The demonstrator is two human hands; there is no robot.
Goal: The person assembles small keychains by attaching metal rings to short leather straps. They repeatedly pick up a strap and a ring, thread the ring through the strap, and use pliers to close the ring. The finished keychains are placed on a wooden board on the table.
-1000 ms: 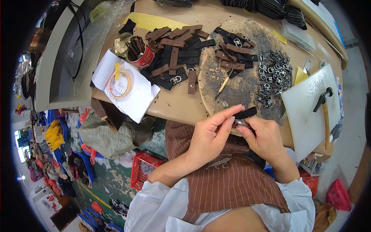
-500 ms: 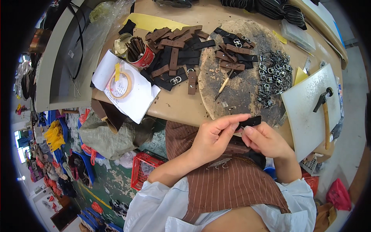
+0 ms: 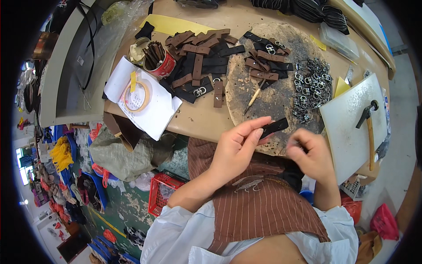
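Observation:
My left hand (image 3: 235, 149) pinches a short black strap (image 3: 274, 128) between thumb and fingers, its free end pointing right above the near edge of the round worn board (image 3: 239, 103). To the right, apart from the strap, my right hand (image 3: 312, 154) has its fingers curled in; they are slightly blurred, and whatever they may hold is hidden. On the board lie a pile of brown and black straps (image 3: 268, 59), some with metal buckles, and an awl-like tool with a light handle (image 3: 254, 97). A heap of silvery metal buckles (image 3: 312, 86) covers its right side.
More straps (image 3: 198, 61) are piled left of the board, beside a red tin of brown strips (image 3: 163, 65). A tape roll (image 3: 137, 97) rests on white paper. At right, a hammer (image 3: 370, 132) lies on a white slab (image 3: 347, 119). A red crate (image 3: 160, 193) stands below.
My hands have come apart. The left has raised the black strap slightly, showing more of it; the right has let go of the strap and moved right.

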